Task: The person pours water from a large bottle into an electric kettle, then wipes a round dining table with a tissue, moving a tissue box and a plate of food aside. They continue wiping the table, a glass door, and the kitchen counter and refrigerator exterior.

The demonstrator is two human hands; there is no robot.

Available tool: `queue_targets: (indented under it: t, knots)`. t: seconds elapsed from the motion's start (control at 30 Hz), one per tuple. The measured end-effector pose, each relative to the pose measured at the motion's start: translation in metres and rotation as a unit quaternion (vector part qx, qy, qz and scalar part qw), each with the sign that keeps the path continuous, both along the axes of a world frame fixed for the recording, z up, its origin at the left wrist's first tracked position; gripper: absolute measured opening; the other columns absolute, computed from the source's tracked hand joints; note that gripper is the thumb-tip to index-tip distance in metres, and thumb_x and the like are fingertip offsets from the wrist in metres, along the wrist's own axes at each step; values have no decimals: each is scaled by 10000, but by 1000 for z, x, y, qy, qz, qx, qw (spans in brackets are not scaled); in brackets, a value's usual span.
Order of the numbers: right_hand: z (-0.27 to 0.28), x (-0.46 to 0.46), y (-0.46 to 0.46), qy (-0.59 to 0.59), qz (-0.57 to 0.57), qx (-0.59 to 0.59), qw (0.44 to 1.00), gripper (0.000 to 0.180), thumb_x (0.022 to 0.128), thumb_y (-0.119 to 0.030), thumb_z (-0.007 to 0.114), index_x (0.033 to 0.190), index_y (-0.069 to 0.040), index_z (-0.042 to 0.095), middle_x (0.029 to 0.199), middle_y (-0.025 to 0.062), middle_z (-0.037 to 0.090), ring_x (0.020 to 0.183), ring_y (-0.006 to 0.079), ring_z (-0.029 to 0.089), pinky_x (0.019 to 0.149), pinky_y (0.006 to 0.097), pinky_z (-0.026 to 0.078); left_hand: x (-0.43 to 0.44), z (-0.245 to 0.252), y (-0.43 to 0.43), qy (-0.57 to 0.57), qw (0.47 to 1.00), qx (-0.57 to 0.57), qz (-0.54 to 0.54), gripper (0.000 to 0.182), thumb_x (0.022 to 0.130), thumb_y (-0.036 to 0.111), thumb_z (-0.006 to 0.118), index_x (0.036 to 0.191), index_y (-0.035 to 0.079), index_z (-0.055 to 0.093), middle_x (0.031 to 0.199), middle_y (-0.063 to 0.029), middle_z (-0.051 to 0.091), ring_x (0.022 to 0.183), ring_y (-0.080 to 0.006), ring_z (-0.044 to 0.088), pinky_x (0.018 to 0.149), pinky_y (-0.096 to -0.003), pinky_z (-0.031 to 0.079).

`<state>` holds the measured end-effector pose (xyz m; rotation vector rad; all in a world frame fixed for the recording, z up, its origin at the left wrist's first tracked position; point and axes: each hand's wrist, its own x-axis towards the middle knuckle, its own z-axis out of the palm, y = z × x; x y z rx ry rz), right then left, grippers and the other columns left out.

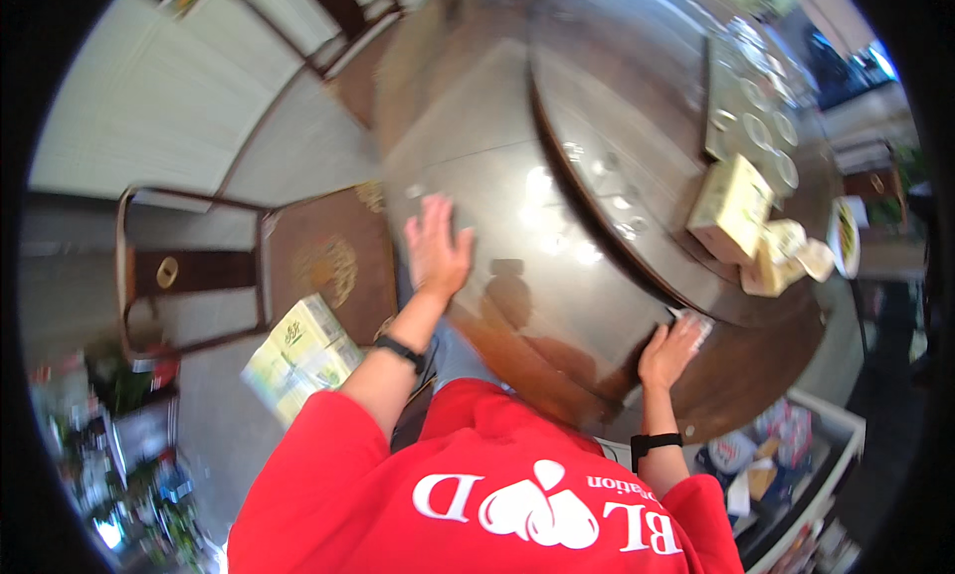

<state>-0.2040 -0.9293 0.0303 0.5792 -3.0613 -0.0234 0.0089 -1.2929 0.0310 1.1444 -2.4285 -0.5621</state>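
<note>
My left hand point(439, 249) lies palm down near the left edge of a round, glossy dark table point(477, 178), its fingers apart and nothing in it. Under the fingers of my right hand point(671, 354) is a crumpled white tissue or cloth point(697, 324), pressed on the tabletop beside the rim of the raised round turntable point(589, 223). Both wrists wear black bands. On the turntable stand a yellow-green tissue box point(731, 208) and, next to it, an opened pale yellow pack point(776, 257). Behind them is a tray point(724, 104) with several glasses.
A wooden chair point(328, 253) stands at the left, with a green and white package point(306, 358) near its seat. Another chair point(336, 22) is at the upper left. An oval dish point(845, 238) sits at the right. Below the table's right side is an open-topped white container point(843, 425) with packets.
</note>
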Motion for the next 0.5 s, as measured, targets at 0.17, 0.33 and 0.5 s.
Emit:
queue_targets:
  t: [0.17, 0.33, 0.5]
  knots:
    - [-14, -1, -64, 12, 87, -32, 996, 619, 1010, -367, 417, 1457, 52, 329, 1507, 282, 318, 1431, 449, 215, 1169, 551, 147, 2, 7, 4, 25, 999, 24, 31, 645, 960, 408, 479, 1443, -6, 371, 1539, -158, 334, 1468, -310, 234, 1182, -503, 176]
    - [-7, 63, -174, -41, 318, -99, 942, 686, 968, -372, 482, 1492, 29, 294, 1554, 274, 241, 1444, 445, 202, 1181, 547, 135, 2, 8, 4, 58, 997, 46, 29, 645, 960, 410, 485, 1440, -5, 368, 1537, -153, 328, 1467, -308, 231, 1191, -485, 178]
    - [3, 145, -237, -121, 466, -98, 871, 681, 952, -363, 500, 1505, -19, 301, 1573, 259, 209, 1463, 425, 175, 1182, 555, 137, 8, 3, 4, 157, 985, 54, 56, 627, 942, 366, 524, 1452, 33, 380, 1526, -145, 360, 1454, -310, 270, 1177, -490, 199]
